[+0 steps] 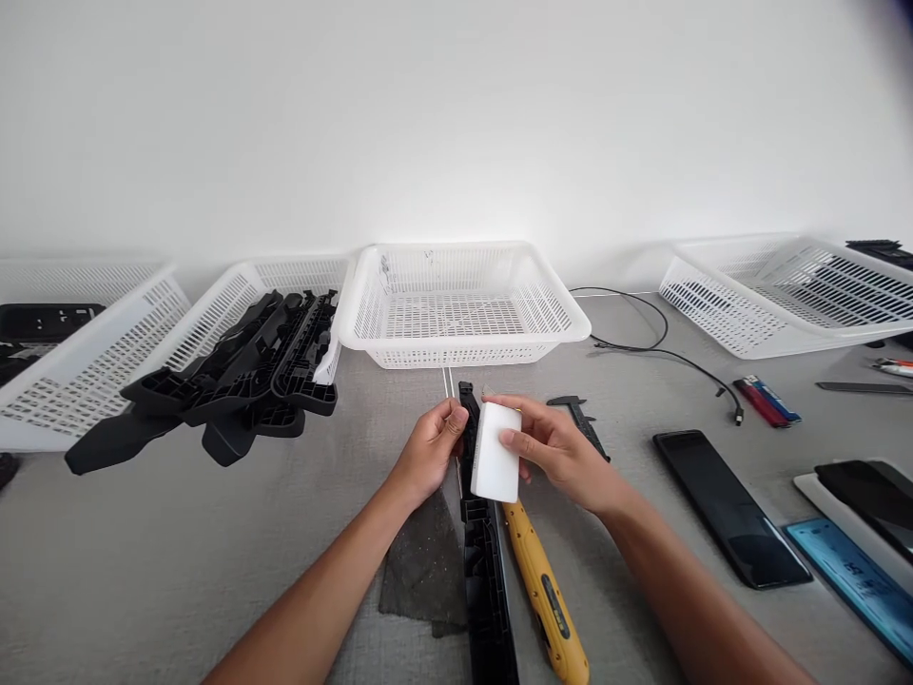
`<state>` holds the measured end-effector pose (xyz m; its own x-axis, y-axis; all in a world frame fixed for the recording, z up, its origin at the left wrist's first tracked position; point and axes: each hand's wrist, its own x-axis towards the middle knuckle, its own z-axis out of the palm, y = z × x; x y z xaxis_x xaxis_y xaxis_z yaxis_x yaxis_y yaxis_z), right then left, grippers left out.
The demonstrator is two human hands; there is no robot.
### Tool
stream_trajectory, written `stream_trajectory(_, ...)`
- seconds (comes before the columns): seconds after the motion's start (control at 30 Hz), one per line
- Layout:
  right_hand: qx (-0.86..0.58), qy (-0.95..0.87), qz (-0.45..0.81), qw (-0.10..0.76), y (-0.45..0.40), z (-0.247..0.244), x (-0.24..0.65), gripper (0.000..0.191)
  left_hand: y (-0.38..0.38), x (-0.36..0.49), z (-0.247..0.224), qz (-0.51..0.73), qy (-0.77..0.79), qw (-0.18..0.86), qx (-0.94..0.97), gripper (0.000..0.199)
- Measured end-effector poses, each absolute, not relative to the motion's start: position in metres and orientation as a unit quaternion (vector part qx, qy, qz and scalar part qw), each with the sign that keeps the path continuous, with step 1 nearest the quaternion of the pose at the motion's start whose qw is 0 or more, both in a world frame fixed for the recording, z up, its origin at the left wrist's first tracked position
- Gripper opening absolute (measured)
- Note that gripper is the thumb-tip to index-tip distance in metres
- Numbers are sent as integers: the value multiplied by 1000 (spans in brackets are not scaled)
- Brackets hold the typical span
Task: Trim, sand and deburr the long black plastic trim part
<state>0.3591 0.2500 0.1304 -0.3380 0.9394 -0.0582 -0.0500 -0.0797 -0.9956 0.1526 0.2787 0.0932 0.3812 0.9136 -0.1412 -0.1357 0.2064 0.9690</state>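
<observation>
My left hand (434, 440) is closed around the upper part of a long black plastic part (486, 590), which stretches down toward the bottom edge of the view. In my right hand (560, 447) is a white rectangular block (497, 452), gripped between thumb and fingers. The block is tilted against or just in front of the black part; whether they touch I cannot tell. Below the block lies a yellow handheld tool (546, 590), its upper end hidden. A dark grey worn cloth or sheet (424, 561) lies under my left wrist. Beyond my right hand rests a black caliper (589, 428).
A white plastic basket (463, 347) stands ahead. Black plastic parts (249, 371) overhang another basket (228, 295) on the left. On the right are a basket (756, 328), a black cable (642, 348), lighters (767, 400), a black phone (731, 509) and a blue case (848, 576).
</observation>
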Motion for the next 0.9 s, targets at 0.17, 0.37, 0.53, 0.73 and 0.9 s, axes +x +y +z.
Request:
stream_trajectory(0.17,-431,-556,572,421,247,130,356,39,278,153,95,399,391,658,506,59)
stream_trajectory(0.37,-434,-578,553,414,244,131,355,37,279,152,94,386,390,651,525,59)
stream_trajectory(0.53,-443,-557,567,416,245,131,354,42,279,152,95,391,390,653,519,58)
stream_trajectory(0.73,-495,-524,541,434,245,136,361,33,279,152,95,391,393,665,500,56)
stream_trajectory(0.9,-414,-481,678,370,240,141,357,39,279,151,93,404,389,673,483,54)
